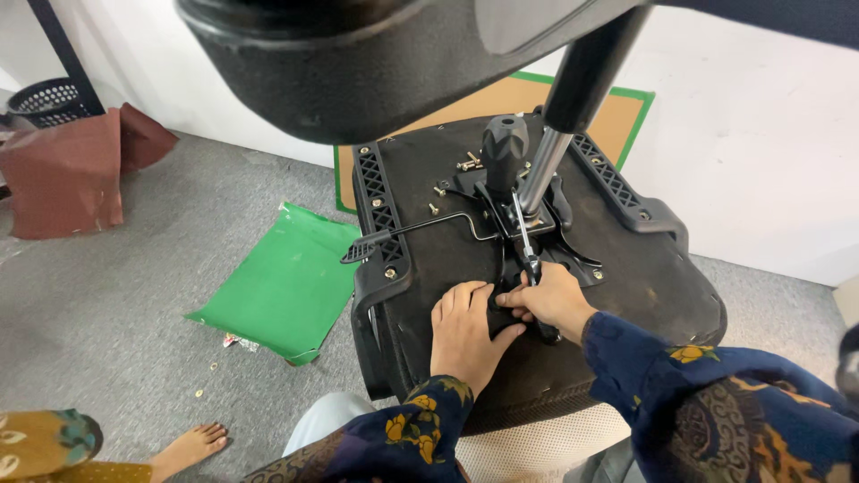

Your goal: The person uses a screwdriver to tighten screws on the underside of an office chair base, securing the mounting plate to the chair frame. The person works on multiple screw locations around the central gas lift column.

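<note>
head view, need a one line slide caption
Both hands, left and right, rest on the black mechanism plate under an upturned office chair seat, loose bolts nearby.

Matt black fabric chair underside [626,277], glossy chrome metal gas cylinder [540,174], matt black plastic side brackets [376,201], rough grey carpet floor [116,295].
</note>
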